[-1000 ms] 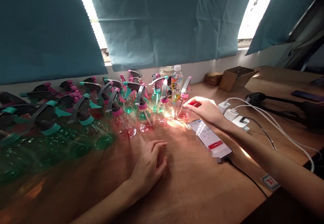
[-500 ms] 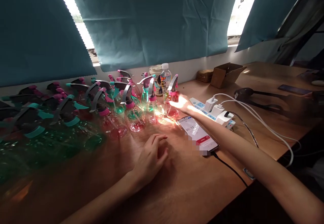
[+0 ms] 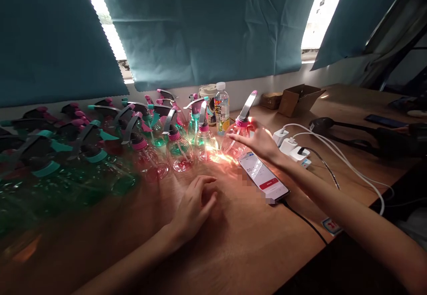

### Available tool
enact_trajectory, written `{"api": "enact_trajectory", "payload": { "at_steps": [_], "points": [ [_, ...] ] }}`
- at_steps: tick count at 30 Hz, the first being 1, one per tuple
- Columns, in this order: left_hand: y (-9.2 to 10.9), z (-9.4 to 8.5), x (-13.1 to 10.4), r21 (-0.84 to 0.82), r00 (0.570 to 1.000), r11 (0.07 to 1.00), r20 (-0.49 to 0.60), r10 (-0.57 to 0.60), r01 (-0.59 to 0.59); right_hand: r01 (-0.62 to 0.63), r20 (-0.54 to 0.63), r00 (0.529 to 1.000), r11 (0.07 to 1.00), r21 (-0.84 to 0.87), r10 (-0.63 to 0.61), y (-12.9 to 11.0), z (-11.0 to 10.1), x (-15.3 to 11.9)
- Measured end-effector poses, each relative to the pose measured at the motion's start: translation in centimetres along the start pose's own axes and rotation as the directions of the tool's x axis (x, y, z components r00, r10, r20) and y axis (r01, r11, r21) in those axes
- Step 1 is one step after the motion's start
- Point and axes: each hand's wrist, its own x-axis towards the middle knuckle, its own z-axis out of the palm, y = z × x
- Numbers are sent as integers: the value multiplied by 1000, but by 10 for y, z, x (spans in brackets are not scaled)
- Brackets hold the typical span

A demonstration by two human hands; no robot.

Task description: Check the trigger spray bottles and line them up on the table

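- Right hand (image 3: 257, 140) grasps the pink-collared clear plastic spray bottle (image 3: 242, 123), ahead and right of the left hand (image 3: 195, 204).
- Left hand: released, on the brown wooden counter (image 3: 233, 246), left of the lit rectangular phone (image 3: 263, 177).

1. I see green bottles (image 3: 123, 179) with teal collars (image 3: 97, 156), near left.
2. My rightmost spray bottle (image 3: 230, 147) is clear pink, its collar (image 3: 241, 123) deeper pink.
3. Far curtain (image 3: 200, 33): plain blue-green.
4. Counter (image 3: 240, 233): brown.
5. Phone screen (image 3: 256, 170): white, red bar (image 3: 268, 183).
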Motion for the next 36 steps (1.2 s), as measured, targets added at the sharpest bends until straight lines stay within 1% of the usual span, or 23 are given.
{"api": "enact_trajectory", "payload": {
  "at_steps": [1,3,5,7,10,12,14,17,19,21,24,26,27,28,30,32,33,36],
  "points": [
    [1,-2,-2,-23,1000,1000,-15,-16,15,11,-31,999,1000,13,-11,-8,-1,-6],
    [3,-9,-6,-63,996,996,-66,-60,56,116,-28,993,990,84,-114,-24,1,-18],
    [6,-18,-12,-82,986,993,-136,-100,90,174,45,982,973,154,-183,-40,7,-29],
    [9,-29,-17,-99,973,990,-202,-115,96,181,129,969,958,221,-212,-54,18,-38],
    [11,-48,-23,-106,959,991,-264,-105,79,137,230,951,948,289,-208,-72,36,-48],
    [13,-61,-24,-99,957,993,-275,-95,70,153,271,930,931,331,-249,-85,46,-52],
    [16,-74,-25,-100,960,992,-260,-102,78,197,299,901,910,364,-315,-100,52,-55],
    [22,-91,-25,-99,958,990,-257,-125,103,244,349,867,914,325,-355,-123,59,-58],
    [26,-101,-25,-113,953,987,-266,-144,117,289,340,856,905,311,-390,-134,66,-61],
    [29,-109,-25,-140,951,982,-263,-163,129,343,275,845,859,379,-459,-141,79,-64],
    [31,-118,-28,-160,950,979,-265,-167,127,389,206,817,779,492,-538,-145,100,-71],
    [31,-122,-31,-196,947,973,-272,-171,120,401,195,802,752,523,-564,-147,110,-75],
    [31,-123,-33,-227,946,966,-268,-181,121,400,210,792,747,532,-573,-147,112,-76],
    [30,-124,-35,-258,947,958,-257,-191,123,389,242,778,747,539,-580,-146,114,-77],
    [27,-126,-39,-295,952,947,-234,-200,127,344,346,738,764,546,-579,-141,113,-78],
    [23,-127,-41,-280,947,950,-244,-208,137,287,454,701,800,527,-551,-130,109,-77],
    [21,-127,-42,-262,943,956,-261,-206,136,275,489,689,817,507,-535,-122,107,-77],
    [15,-128,-41,-223,940,965,-279,-195,134,294,514,720,876,383,-466,-95,101,-75]
  ]
}}
